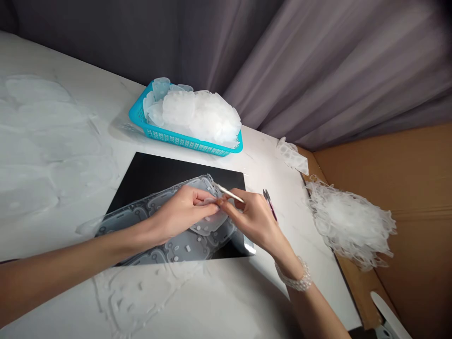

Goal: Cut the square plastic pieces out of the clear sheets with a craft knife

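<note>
White, faintly veined tabletop (282,282) fills most of the frame, with grey curtain (212,42) folds across the top and brown cardboard (399,160) at the right. Your left arm enters from the lower left edge; the left hand (187,209) is angled up to the right, thumb and index finger closed in a pinch on the edge of a small translucent piece (206,224). Your right arm, with a beaded bracelet (295,275) at the wrist, rises from the lower right. Your right hand (243,207) is curled nearly closed around a slim pale tool (229,192), its fingertips meeting those of the left near centre. Below both hands lies a moulded translucent sheet (130,221), partly over a black board (148,172) and partly over the tabletop. A blue basket (187,137) heaped with translucent pieces (208,113) stands upper centre. Pale translucent sheets (42,141) spread at the left. Dark-bladed snips (270,205) lie just beside your right hand, which partly covers them. Clear trimmings (353,219) are piled at the right. Your fingers hide part of the small piece; the sheet's outline is hard to trace over white. One pale object (386,313), lower right corner, is cut off and unidentifiable.
</note>
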The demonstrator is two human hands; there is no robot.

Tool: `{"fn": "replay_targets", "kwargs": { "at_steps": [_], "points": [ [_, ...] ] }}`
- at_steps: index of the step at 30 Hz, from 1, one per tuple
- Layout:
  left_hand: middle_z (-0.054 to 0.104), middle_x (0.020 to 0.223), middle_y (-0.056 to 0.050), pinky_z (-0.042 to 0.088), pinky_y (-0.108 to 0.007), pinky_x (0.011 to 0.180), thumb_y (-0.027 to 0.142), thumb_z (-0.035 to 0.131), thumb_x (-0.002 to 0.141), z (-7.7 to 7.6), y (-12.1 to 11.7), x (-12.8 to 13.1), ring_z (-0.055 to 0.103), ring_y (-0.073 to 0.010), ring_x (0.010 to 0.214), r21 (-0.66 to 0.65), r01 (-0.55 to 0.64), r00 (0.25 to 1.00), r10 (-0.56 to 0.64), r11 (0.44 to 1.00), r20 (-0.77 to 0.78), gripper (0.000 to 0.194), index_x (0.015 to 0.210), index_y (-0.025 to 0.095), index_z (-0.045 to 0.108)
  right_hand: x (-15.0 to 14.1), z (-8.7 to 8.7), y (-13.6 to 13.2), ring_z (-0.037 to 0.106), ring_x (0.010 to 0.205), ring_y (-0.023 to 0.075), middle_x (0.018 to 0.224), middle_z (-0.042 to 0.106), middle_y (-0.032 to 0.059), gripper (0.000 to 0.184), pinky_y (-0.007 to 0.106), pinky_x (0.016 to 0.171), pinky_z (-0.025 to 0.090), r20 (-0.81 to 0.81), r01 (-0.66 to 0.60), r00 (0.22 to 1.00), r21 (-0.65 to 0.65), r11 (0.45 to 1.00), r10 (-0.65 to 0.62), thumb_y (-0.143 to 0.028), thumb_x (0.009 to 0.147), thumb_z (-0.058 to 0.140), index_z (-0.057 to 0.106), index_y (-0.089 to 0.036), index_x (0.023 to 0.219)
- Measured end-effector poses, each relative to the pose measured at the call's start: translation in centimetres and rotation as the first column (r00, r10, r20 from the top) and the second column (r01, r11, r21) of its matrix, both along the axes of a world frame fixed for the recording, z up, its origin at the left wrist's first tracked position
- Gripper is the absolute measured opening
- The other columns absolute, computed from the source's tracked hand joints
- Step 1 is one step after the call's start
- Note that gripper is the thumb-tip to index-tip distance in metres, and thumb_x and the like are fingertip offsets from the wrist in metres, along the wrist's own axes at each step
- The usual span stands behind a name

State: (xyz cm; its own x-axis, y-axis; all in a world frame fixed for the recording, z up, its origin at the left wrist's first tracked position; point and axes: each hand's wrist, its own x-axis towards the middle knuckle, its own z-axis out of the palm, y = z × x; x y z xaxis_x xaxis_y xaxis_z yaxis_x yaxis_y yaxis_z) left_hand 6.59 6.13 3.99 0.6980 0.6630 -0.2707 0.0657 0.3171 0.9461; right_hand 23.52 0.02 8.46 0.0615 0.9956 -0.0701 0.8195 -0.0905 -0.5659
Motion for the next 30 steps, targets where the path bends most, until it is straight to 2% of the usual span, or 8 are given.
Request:
{"fn": "replay_targets", "kwargs": {
  "at_steps": [4, 7, 9, 12, 15, 20, 25, 30],
  "points": [
    [0.077, 0.084, -0.006, 0.051, -0.029, 0.070, 0.035, 0.072, 0.082, 0.4, 0.0, -0.1, 0.070, -0.0208, 0.080, -0.034, -0.131, 0.991, 0.131, 0.991, 0.004, 0.020, 0.090, 0.018, 0.079, 0.6, -1.7, 0.7, 0.036, 0.051, 0.0113, 0.056, 0.049, -0.0034, 0.025, 0.026, 0.053, 0.027, 0.065, 0.085, 0.994, 0.096, 0.992, -0.092, -0.030, 0.094, 0.052, 0.063, -0.021, 0.074],
    [0.078, 0.094, -0.009, 0.054, -0.031, 0.078, 0.034, 0.078, 0.079, 0.9, 0.6, -0.4, 0.071, -0.0221, 0.088, -0.147, -0.331, 0.937, 0.344, 0.932, 0.068, 0.027, 0.098, 0.016, 0.077, 2.9, -3.2, 1.5, 0.047, 0.057, 0.0151, 0.064, 0.058, 0.0009, 0.022, 0.028, 0.057, 0.030, 0.200, 0.210, 0.950, 0.161, 0.964, -0.240, -0.031, 0.093, 0.051, 0.063, -0.021, 0.077],
    [0.078, 0.095, -0.009, 0.055, -0.031, 0.081, 0.031, 0.078, 0.079, 1.0, 1.1, -0.6, 0.071, -0.0213, 0.090, -0.231, -0.386, 0.901, 0.419, 0.893, 0.115, 0.026, 0.100, 0.014, 0.076, 4.3, -3.8, 2.0, 0.055, 0.065, 0.0187, 0.069, 0.063, 0.0034, 0.023, 0.029, 0.061, 0.032, 0.208, 0.272, 0.930, 0.171, 0.947, -0.305, -0.035, 0.093, 0.052, 0.066, -0.021, 0.082],
    [0.078, 0.096, -0.011, 0.056, -0.032, 0.083, 0.023, 0.072, 0.084, 1.2, 1.8, -0.8, 0.072, -0.0217, 0.092, -0.353, -0.355, 0.886, 0.432, 0.866, 0.170, 0.021, 0.101, 0.012, 0.075, 4.9, -3.4, 2.3, 0.056, 0.066, 0.0189, 0.068, 0.062, 0.0024, 0.027, 0.030, 0.063, 0.033, 0.082, 0.315, 0.939, 0.186, 0.931, -0.334, -0.043, 0.092, 0.056, 0.072, -0.021, 0.097],
    [0.078, 0.098, -0.012, 0.058, -0.033, 0.084, 0.020, 0.063, 0.089, 1.5, 1.8, -0.7, 0.073, -0.0232, 0.093, -0.438, -0.289, 0.888, 0.410, 0.851, 0.210, 0.021, 0.103, 0.011, 0.075, 3.8, -2.3, 2.1, 0.041, 0.054, 0.0129, 0.061, 0.052, -0.0020, 0.035, 0.028, 0.055, 0.028, -0.194, 0.323, 0.935, 0.120, 0.939, -0.297, -0.049, 0.090, 0.059, 0.074, -0.020, 0.101],
    [0.077, 0.098, -0.011, 0.058, -0.033, 0.080, 0.023, 0.056, 0.091, 2.0, 1.5, -0.5, 0.073, -0.0226, 0.091, -0.575, -0.191, 0.908, 0.367, 0.795, 0.205, 0.024, 0.104, 0.013, 0.074, 1.5, -1.3, 1.6, 0.028, 0.054, 0.0091, 0.061, 0.047, -0.0037, 0.032, 0.027, 0.050, 0.020, -0.605, 0.158, 0.771, -0.119, 0.980, -0.198, -0.048, 0.082, 0.072, 0.077, -0.019, 0.093],
    [0.076, 0.099, -0.013, 0.057, -0.038, 0.084, 0.024, 0.056, 0.089, 1.9, 1.5, -0.7, 0.072, -0.0255, 0.091, -0.612, -0.184, 0.920, 0.354, 0.769, 0.170, 0.030, 0.111, 0.011, 0.071, 1.2, -1.8, 1.8, 0.022, 0.051, 0.0073, 0.055, 0.040, -0.0067, 0.026, 0.026, 0.047, 0.016, -0.729, 0.180, 0.632, -0.193, 0.965, -0.264, -0.041, 0.074, 0.080, 0.074, -0.017, 0.076],
    [0.074, 0.109, -0.018, 0.057, -0.047, 0.089, 0.029, 0.051, 0.091, 2.1, 1.7, -0.9, 0.071, -0.0311, 0.101, -0.638, -0.142, 0.929, 0.324, 0.757, 0.178, 0.040, 0.122, 0.009, 0.066, 1.6, -1.8, 1.8, 0.021, 0.049, 0.0059, 0.052, 0.035, -0.0085, 0.026, 0.025, 0.045, 0.014, -0.772, 0.199, 0.562, -0.223, 0.954, -0.298, -0.039, 0.073, 0.082, 0.070, -0.016, 0.072]
  ]
}}
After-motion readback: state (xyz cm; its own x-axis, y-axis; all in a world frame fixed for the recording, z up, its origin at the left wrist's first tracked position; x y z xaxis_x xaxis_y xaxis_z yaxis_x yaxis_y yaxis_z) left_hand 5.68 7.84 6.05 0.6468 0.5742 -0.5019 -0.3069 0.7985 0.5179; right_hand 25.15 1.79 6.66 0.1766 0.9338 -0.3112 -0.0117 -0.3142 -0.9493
